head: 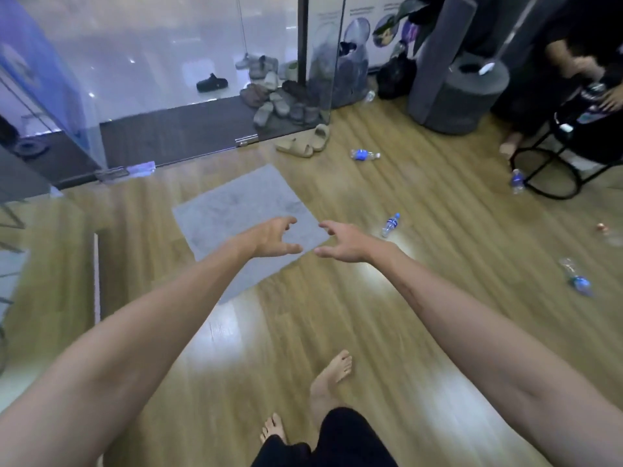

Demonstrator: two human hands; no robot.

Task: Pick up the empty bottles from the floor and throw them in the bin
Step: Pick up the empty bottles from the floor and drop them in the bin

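Wood floor point(387, 332) fills most of the view, glossy with light patches. Glass wall point(168, 62) runs across the top left; a shoe pile point(279, 96) sits at its base, both sides of the glass. Grey mat point(236, 210) lies on the floor centre-left, under both hands in the view.

Top right: grey cushion point(472, 92) upright beside the wall, black stool point(566, 153) with a dark bag on it, a second person's hand reaching toward it at the frame edge. Tan sandals point(303, 143) lie just inside the glass door.

Both arms are stretched forward, bare. Left hand point(269, 239) and right hand point(344, 242) hang over the mat's near edge, thumbs nearly meeting, apart from each other. Fingers on both are spread and loosely curved, holding nothing. Bare feet point(332, 375) are on the floor below, dark trousers at the bottom edge.

Bottles, all on the floor, all with blue labels:
- bottle 1 point(364, 154), on its side, just right of the sandals
- bottle 2 point(390, 224), on its side, closest to the right hand, not touched
- bottle 3 point(574, 276), on its side, far right, blurred
- bottle 4 point(517, 181), at the stool's foot ring; upright or tilted, cannot tell
- bottle 5 point(370, 96), small, by the dark bags near the wall

Small orange item point(601, 226) at the right edge, too blurred to identify. Cannot tell which object is the bin.
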